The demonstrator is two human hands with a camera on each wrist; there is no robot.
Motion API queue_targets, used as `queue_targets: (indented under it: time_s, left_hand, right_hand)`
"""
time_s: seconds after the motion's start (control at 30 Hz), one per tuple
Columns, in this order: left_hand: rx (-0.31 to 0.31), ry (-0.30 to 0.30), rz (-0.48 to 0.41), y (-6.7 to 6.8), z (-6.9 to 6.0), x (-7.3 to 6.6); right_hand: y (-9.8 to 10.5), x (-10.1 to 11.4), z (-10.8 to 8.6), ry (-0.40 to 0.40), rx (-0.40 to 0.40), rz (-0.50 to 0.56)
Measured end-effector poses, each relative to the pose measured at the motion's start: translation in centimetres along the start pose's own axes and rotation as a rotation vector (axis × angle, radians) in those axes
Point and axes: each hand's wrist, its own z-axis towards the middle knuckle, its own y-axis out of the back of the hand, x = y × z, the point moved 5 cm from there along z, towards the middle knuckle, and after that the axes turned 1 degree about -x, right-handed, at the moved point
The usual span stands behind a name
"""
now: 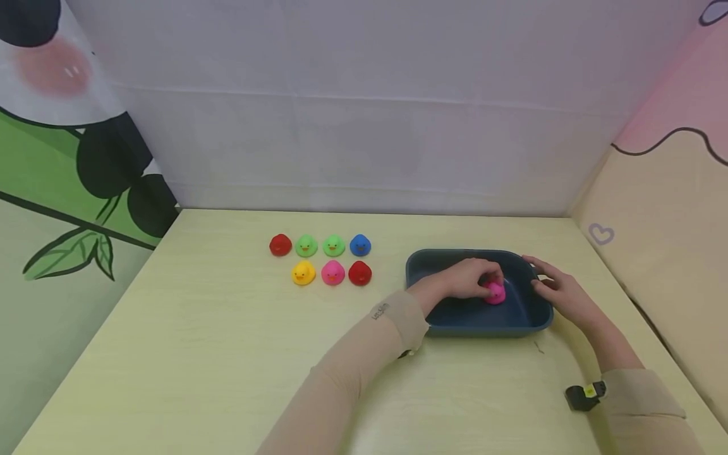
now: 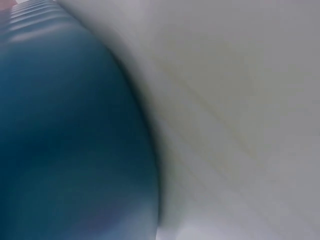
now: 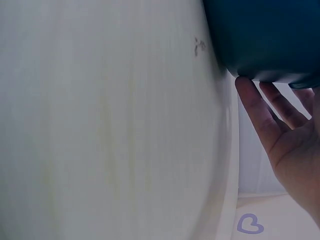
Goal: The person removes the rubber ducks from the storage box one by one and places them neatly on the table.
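Note:
A dark blue basin (image 1: 472, 332) sits on the right part of the table. My left hand (image 1: 469, 278) reaches into it and pinches a pink rubber duck (image 1: 495, 293) by the fingertips, low over the basin's floor. Fairly straight fingers of my right hand (image 1: 563, 296) touch the basin's right end. In the right wrist view, the right hand's fingertips (image 3: 243, 82) meet the basin's outer wall (image 3: 265, 40). Only the basin's side (image 2: 75, 125) and the table show clearly in the left wrist view; the left hand's grip is out of sight there.
Left of the basin, several rubber ducks stand in two rows. A red (image 1: 280, 245), two green, with one at the left (image 1: 306, 246), and a blue duck (image 1: 360, 245) are behind; a yellow (image 1: 303, 273), a pink (image 1: 333, 273) and a red one (image 1: 360, 273) are in front.

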Motion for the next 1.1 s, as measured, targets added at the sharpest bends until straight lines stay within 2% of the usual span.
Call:
queue_targets:
  time_s: [0.53, 0.9, 1.1]
  left_hand:
    - [-0.052, 0.054, -0.001, 1.8, -2.0, -0.4]
    - [-0.086, 0.089, 0.029, 2.9, -3.8, -1.6]
    - [-0.124, 0.093, -0.007, 3.9, -5.2, -2.3]
  right_hand:
    - [-0.1, 0.3, 0.0, 0.003, -0.011, -0.009]
    - [-0.1, 0.0, 0.0, 0.019, -0.02, -0.012]
    - [0.0, 0.1, 0.1, 0.03, -0.03, -0.014]
